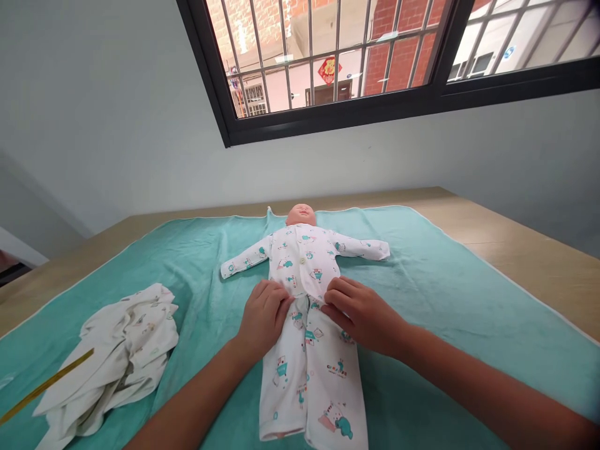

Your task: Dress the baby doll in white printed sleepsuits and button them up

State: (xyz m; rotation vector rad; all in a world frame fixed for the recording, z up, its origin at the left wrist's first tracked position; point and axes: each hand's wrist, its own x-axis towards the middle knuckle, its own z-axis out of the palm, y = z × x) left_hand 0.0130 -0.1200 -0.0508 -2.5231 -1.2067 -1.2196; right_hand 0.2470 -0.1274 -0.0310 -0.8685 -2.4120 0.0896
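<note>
A baby doll (300, 214) lies on its back on a teal towel (435, 281), dressed in a white printed top (307, 253) and matching white printed trousers (312, 375). My left hand (263, 315) rests on the doll's waist at the left, its fingers curled onto the fabric where top meets trousers. On the right side of the waist my right hand (360, 312) presses with bent fingers on the same seam. Whether either hand pinches the cloth is hidden.
A crumpled white garment (119, 350) lies on the towel at the left, with a yellow strip (44, 387) across it. The towel covers a wooden table (529, 256) set against a grey wall under a barred window (328, 56).
</note>
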